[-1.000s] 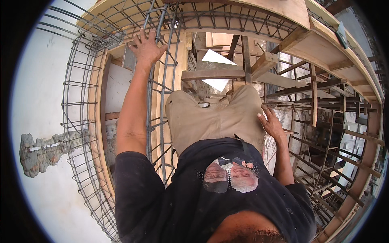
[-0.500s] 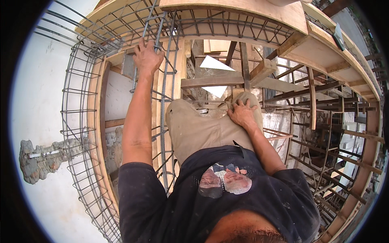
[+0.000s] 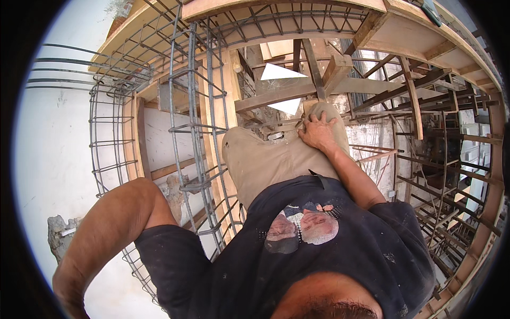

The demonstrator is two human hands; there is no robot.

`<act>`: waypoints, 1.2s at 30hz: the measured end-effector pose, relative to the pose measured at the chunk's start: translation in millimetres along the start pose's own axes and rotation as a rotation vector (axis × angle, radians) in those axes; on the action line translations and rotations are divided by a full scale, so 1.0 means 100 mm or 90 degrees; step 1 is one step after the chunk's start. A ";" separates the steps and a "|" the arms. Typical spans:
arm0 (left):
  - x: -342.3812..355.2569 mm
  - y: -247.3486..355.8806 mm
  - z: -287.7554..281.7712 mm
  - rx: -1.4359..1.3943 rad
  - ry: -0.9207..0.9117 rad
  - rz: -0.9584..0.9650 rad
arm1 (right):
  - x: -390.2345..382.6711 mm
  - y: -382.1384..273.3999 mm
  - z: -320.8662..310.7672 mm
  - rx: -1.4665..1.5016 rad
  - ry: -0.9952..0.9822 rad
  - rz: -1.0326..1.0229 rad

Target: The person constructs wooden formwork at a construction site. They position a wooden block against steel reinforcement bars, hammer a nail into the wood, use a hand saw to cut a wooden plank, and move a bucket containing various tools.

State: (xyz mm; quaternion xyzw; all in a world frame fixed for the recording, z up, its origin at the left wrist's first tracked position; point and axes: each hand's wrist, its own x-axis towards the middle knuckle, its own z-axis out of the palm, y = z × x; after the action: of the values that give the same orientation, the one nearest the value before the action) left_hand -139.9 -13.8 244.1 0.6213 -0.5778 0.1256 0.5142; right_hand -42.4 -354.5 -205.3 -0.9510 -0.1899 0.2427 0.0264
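Observation:
My right hand (image 3: 317, 132) lies flat on the right knee of my tan trousers (image 3: 265, 159), fingers stretched and a little apart, with nothing in it. My left elbow is bent. The left forearm (image 3: 103, 234) runs down and out to the lower left rim, where the hand itself is lost from view. Right beside my left leg stands a rebar cage (image 3: 194, 111) of long ribbed bars tied with square stirrups.
Another rebar cage (image 3: 109, 143) runs along the white wall (image 3: 58, 154) at left. Wooden formwork (image 3: 287, 6) crosses ahead and curves down the right. A dark wooden beam (image 3: 276, 98) spans an opening before my knees. Timber props (image 3: 411, 95) stand below at right.
My left hand has let go of the rebar cage ahead and swung back to the lower left, out of view. The right hand stays on the knee. The view has shifted slightly.

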 end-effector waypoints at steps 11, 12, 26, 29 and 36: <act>0.33 -0.06 1.13 0.175 -0.258 -0.151 | 0.01 0.00 -0.11 0.043 -0.006 -0.011; 0.34 -0.06 1.14 0.178 -0.259 -0.153 | 0.01 -0.01 -0.12 0.045 0.001 -0.008; 0.38 -0.27 1.15 0.180 -0.261 -0.134 | -0.08 0.06 -0.14 0.026 -0.028 -0.021; 0.46 -0.17 1.14 0.194 -0.265 -0.142 | -0.04 -0.03 -0.12 0.037 -0.008 -0.037; 0.36 -0.23 1.15 0.187 -0.249 -0.131 | -0.03 0.04 -0.04 0.033 -0.010 -0.023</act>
State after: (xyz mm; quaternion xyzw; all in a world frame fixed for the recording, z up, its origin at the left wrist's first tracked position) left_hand -160.0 -129.7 208.8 0.7572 -0.5755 0.0329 0.3072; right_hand -41.4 -359.5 -200.8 -0.9444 -0.2006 0.2547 0.0539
